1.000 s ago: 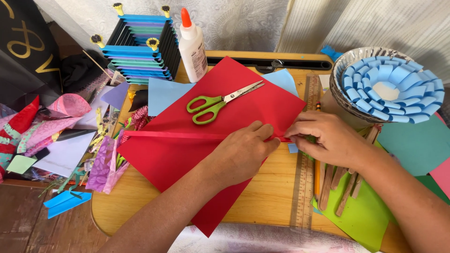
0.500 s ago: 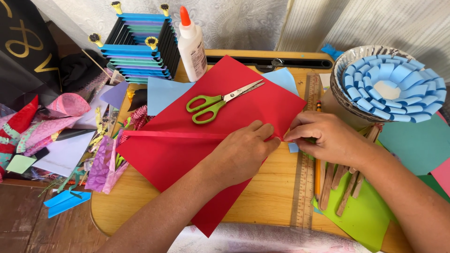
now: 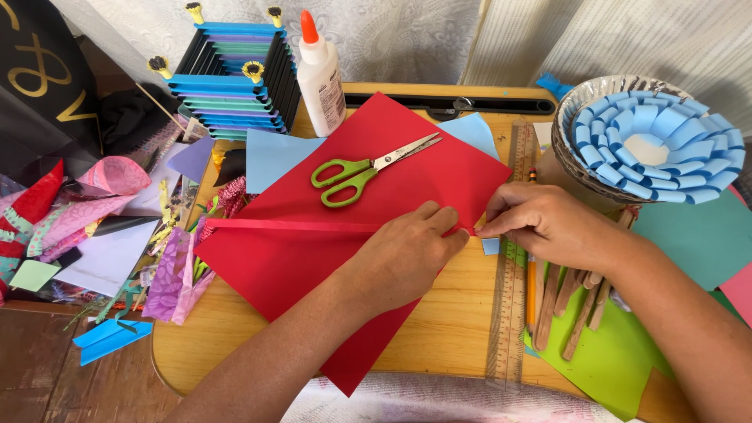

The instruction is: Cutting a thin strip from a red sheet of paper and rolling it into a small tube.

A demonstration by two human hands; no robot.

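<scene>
The red paper lies on the wooden table with a fold across it. The left hand presses flat on the fold, fingers together. The right hand pinches the fold's end. Green scissors rest on top.

A home craft corner: wooden table strewn with coloured paper, scissors, glue bottle.
</scene>
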